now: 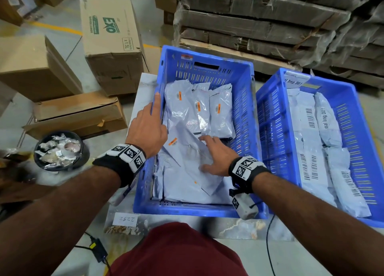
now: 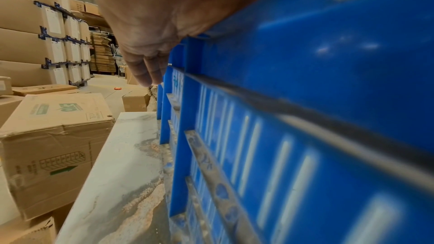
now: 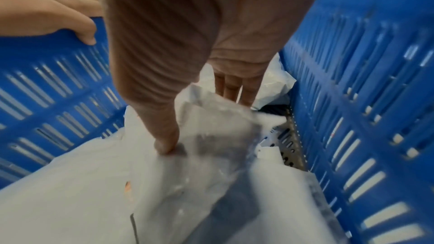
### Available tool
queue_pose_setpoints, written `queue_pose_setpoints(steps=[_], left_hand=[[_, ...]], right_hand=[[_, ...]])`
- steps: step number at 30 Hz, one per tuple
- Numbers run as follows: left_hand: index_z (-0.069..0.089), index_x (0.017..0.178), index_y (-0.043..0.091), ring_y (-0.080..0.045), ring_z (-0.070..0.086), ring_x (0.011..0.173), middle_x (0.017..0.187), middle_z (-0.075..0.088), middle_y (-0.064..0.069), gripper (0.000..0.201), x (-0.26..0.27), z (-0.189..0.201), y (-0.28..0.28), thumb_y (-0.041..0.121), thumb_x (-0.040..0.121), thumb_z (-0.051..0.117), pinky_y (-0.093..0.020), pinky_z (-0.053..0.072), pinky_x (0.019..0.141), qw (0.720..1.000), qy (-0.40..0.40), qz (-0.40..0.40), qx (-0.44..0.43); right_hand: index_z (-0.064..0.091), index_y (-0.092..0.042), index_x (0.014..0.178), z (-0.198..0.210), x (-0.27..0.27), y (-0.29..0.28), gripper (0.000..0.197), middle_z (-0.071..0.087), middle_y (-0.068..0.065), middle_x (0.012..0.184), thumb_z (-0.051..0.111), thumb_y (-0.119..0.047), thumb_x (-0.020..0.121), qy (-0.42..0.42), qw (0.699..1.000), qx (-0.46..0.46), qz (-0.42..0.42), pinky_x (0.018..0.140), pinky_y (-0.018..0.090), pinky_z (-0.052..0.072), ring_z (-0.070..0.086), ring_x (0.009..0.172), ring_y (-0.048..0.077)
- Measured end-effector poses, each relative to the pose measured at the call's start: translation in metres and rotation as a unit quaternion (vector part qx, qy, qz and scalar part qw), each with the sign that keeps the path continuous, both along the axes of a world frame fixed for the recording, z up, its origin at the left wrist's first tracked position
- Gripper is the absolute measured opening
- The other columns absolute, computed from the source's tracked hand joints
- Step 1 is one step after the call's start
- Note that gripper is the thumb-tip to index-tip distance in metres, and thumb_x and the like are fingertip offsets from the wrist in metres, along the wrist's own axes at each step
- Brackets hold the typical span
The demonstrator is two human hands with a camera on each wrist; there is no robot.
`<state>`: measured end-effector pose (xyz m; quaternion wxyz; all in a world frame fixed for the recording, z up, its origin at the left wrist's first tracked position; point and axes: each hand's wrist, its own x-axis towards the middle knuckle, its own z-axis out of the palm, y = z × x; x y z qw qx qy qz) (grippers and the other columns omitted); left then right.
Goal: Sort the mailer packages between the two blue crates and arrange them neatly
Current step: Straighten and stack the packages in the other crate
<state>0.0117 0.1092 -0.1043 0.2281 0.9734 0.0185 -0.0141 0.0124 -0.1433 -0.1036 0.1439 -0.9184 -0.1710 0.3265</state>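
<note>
Two blue crates stand side by side. The centre crate (image 1: 207, 57) holds grey mailers with orange labels: some upright at its far end (image 1: 180, 105), others lying flat near me (image 1: 182, 184). My left hand (image 1: 149, 128) holds that crate's left rim, with the thumb (image 3: 77, 27) hooked inside and straight fingers (image 2: 145, 70) along the outer wall (image 2: 305, 62). My right hand (image 1: 216, 157) lies flat with spread fingers on the top flat mailer (image 3: 94, 192), thumb (image 3: 164, 136) pressing into it. The right crate (image 1: 353, 88) holds barcode-labelled mailers (image 1: 311, 151) in rows.
Both crates sit on a pale stone slab (image 1: 239, 228) bearing a paper tag (image 1: 124, 219). Cardboard boxes (image 1: 112, 47) stand to the left, with a black bucket of scraps (image 1: 60, 149) below them. Flattened cartons (image 1: 270, 15) are stacked behind. A cable and adapter (image 1: 97, 253) lie on the floor.
</note>
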Motion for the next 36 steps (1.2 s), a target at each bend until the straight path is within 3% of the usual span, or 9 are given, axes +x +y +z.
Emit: queue_pose_setpoints(steps=[4,9,12,17,22,25,28,33,36], left_hand=[[0.001,0.161,0.014,-0.036,0.053,0.104,0.131,0.051,-0.017,0.088,0.001,-0.001,0.001,0.037,0.080,0.028,-0.049,0.048,0.089,1.000,0.002,-0.002,0.003],[0.000,0.161,0.015,-0.034,0.053,0.102,0.130,0.052,-0.017,0.087,0.000,0.001,0.000,0.034,0.083,0.032,-0.047,0.048,0.087,1.000,0.004,-0.003,-0.001],[-0.001,0.161,0.017,-0.032,0.052,0.102,0.130,0.051,-0.015,0.086,-0.001,0.002,0.001,0.034,0.084,0.032,-0.046,0.048,0.086,1.000,0.004,-0.002,-0.007],[0.001,0.162,0.016,-0.033,0.052,0.103,0.132,0.050,-0.016,0.086,-0.002,0.003,0.000,0.033,0.084,0.033,-0.046,0.047,0.088,1.000,0.006,0.000,-0.006],[-0.001,0.162,0.017,-0.033,0.053,0.104,0.135,0.049,-0.015,0.085,-0.002,0.002,0.001,0.025,0.089,0.043,-0.046,0.047,0.088,1.000,0.002,-0.003,-0.008],[0.001,0.161,0.017,-0.034,0.053,0.105,0.136,0.049,-0.015,0.084,-0.001,0.003,0.000,0.025,0.088,0.041,-0.046,0.047,0.087,1.000,0.001,-0.001,-0.016],[0.002,0.161,0.015,-0.034,0.052,0.105,0.137,0.049,-0.015,0.086,-0.001,0.004,0.000,0.029,0.084,0.036,-0.045,0.046,0.087,1.000,0.001,-0.004,-0.016],[0.002,0.161,0.015,-0.035,0.053,0.103,0.130,0.052,-0.016,0.086,-0.002,0.005,0.000,0.026,0.085,0.040,-0.046,0.048,0.087,1.000,-0.002,0.000,-0.025],[0.002,0.161,0.016,-0.033,0.053,0.100,0.126,0.053,-0.014,0.086,-0.002,0.007,-0.001,0.030,0.084,0.036,-0.046,0.048,0.086,1.000,-0.002,0.005,-0.030]], right_hand=[[0.003,-0.030,0.154,-0.007,0.000,0.007,0.122,0.037,0.014,0.137,0.084,-0.055,0.066,0.014,0.997,-0.062,0.054,0.099,0.047,0.048,0.054,0.120,0.037],[0.003,-0.042,0.153,-0.013,-0.001,0.022,0.125,0.035,0.016,0.139,0.074,-0.079,0.058,0.053,0.984,-0.109,0.128,0.100,0.054,0.046,0.049,0.125,0.041],[0.000,-0.043,0.155,-0.014,-0.003,0.032,0.126,0.030,0.019,0.143,0.077,-0.074,0.061,0.053,0.972,-0.151,0.174,0.097,0.052,0.046,0.046,0.126,0.041],[0.007,-0.041,0.157,-0.015,-0.003,0.045,0.104,0.028,0.019,0.139,0.070,-0.063,0.076,0.022,0.960,-0.166,0.223,0.094,0.046,0.046,0.043,0.125,0.040],[0.026,-0.040,0.153,-0.002,0.006,0.039,0.085,0.033,0.013,0.126,0.064,-0.064,0.081,0.015,0.968,-0.096,0.232,0.096,0.043,0.047,0.045,0.120,0.036],[0.035,-0.042,0.149,0.013,0.015,0.022,0.078,0.036,0.009,0.118,0.059,-0.065,0.079,-0.016,0.976,-0.038,0.215,0.096,0.042,0.047,0.051,0.111,0.034],[0.031,-0.045,0.150,0.026,0.030,-0.001,0.075,0.034,0.007,0.124,0.056,-0.063,0.081,-0.061,0.984,-0.010,0.164,0.095,0.040,0.047,0.051,0.112,0.032],[0.027,-0.037,0.154,0.020,0.057,-0.015,0.084,0.027,0.016,0.137,0.042,-0.062,0.076,-0.133,0.991,0.013,-0.016,0.102,0.046,0.045,0.039,0.130,0.038],[0.021,-0.031,0.156,0.004,0.075,-0.005,0.080,0.020,0.019,0.144,0.050,-0.058,0.087,-0.159,0.979,0.003,-0.131,0.109,0.049,0.040,0.031,0.136,0.039]])
